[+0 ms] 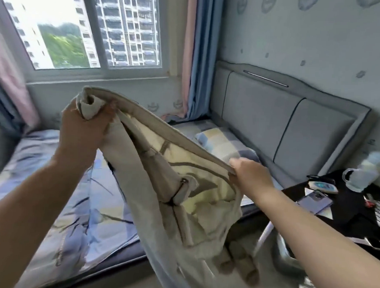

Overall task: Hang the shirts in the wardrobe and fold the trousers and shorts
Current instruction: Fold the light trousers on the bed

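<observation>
Trousers [182,199] up in the air in front of me, above the bed [43,181] edge. Beige, light cotton look, waistband stretched taut between both hands with the paler inside lining and pocket bags facing me; fly tab with a button visible mid-front. Legs hang down crumpled toward the floor. My left hand [82,129] grips a bunched end of the waistband, fingers curled round it. My right hand [250,176] pinches the other end, lower and nearer the headboard [293,126]. Checked pillow [223,143] lies behind the fabric.
</observation>
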Demonstrator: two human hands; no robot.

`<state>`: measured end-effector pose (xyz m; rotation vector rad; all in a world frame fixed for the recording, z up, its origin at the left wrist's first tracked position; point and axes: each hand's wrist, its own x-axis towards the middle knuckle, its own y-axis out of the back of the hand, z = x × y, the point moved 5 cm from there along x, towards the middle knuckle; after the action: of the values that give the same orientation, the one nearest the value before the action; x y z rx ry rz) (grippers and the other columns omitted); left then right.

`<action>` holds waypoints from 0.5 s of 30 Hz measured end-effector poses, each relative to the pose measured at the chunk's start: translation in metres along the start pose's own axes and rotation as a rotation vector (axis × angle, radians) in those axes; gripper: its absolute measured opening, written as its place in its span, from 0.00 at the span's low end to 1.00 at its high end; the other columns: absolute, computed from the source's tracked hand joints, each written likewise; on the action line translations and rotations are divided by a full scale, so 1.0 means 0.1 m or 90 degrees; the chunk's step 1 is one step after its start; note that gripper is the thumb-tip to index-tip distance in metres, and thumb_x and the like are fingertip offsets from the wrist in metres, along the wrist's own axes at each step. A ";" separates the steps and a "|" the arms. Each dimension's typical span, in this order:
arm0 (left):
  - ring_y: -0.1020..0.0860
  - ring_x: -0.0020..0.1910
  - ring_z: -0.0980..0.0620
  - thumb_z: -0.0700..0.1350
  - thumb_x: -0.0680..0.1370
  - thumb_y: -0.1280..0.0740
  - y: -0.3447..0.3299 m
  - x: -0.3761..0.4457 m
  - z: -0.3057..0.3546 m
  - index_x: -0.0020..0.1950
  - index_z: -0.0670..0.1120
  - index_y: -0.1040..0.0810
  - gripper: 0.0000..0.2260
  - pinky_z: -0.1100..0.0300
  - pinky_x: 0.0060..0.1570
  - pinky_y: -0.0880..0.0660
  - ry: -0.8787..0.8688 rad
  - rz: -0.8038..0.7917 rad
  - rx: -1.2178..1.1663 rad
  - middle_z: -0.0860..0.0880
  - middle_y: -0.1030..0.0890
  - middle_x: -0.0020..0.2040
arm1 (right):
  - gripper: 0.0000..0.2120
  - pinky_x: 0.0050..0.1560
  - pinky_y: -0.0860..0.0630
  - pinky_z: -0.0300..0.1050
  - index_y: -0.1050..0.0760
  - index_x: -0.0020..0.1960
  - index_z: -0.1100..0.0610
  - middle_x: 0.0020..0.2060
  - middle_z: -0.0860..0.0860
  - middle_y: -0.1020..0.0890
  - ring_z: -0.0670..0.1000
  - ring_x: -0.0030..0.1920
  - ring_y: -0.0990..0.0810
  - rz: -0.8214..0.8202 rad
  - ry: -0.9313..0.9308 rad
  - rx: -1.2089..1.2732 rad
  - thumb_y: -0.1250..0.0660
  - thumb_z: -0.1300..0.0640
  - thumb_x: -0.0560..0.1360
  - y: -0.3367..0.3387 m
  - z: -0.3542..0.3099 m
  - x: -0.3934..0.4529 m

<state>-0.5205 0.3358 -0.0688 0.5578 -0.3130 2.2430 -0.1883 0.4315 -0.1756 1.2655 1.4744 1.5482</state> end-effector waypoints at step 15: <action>0.28 0.40 0.48 0.41 0.77 0.38 2.64 1.13 -0.65 0.38 0.48 0.29 0.07 0.58 0.39 0.30 0.167 0.126 0.151 0.44 0.27 0.39 | 0.16 0.33 0.20 0.46 0.23 0.55 0.62 0.46 0.61 0.20 0.57 0.42 0.19 -0.215 -0.209 0.984 0.49 0.66 0.80 -0.36 -2.84 1.60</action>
<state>-0.8047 0.2596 -0.0825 0.3583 0.0350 2.5295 -0.5107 0.4853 -0.1507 1.6880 2.4855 -0.3039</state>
